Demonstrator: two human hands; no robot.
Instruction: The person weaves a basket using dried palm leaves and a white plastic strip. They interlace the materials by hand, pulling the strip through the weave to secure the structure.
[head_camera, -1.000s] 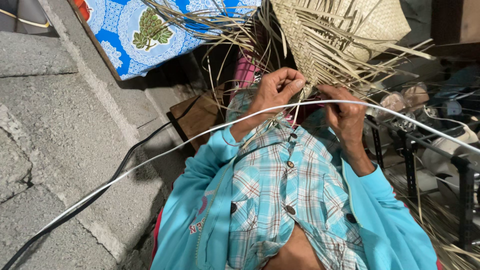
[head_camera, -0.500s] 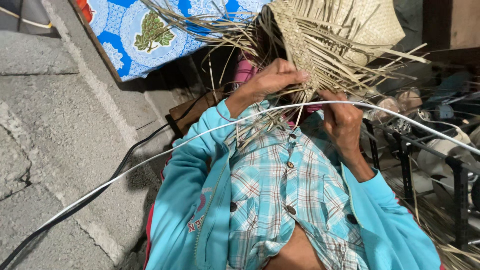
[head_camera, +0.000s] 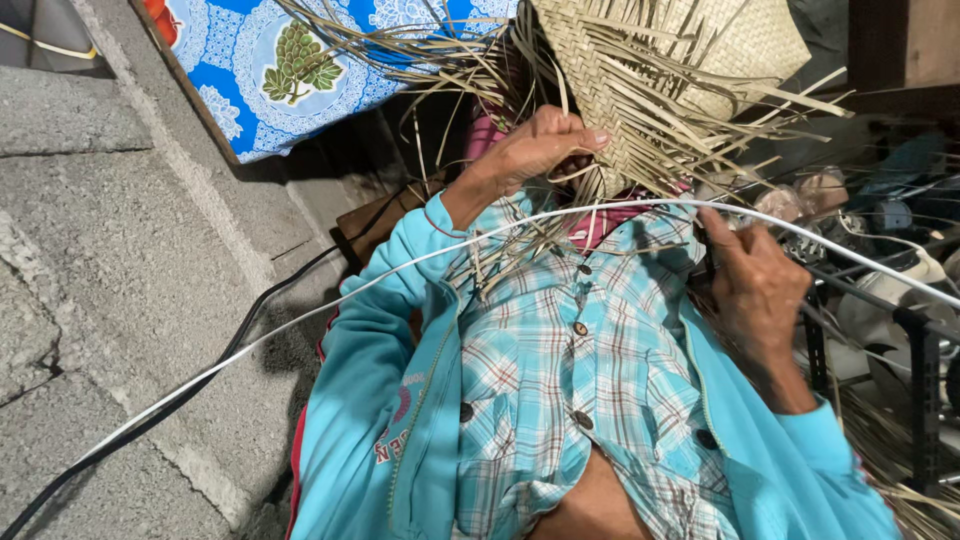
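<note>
A half-woven straw piece (head_camera: 680, 60) of pale palm strips hangs in front of my chest, with loose strip ends fanning out left and down. My left hand (head_camera: 540, 150) grips its lower edge, thumb over the weave and fingers curled under. My right hand (head_camera: 755, 285) is lower and to the right, apart from the woven part. Its fingers are curled around thin loose strips that trail from the weave. I wear a checked shirt under a turquoise jacket.
A white cable (head_camera: 300, 325) arcs across the view in front of my arms, beside a black cable (head_camera: 250, 330). Grey concrete blocks (head_camera: 110, 250) fill the left. A blue floral cloth (head_camera: 290, 60) lies at top left. A dark metal rack (head_camera: 920, 340) stands at right.
My right hand has dropped down and to the right, away from the weave. My left hand has shifted up along the woven edge.
</note>
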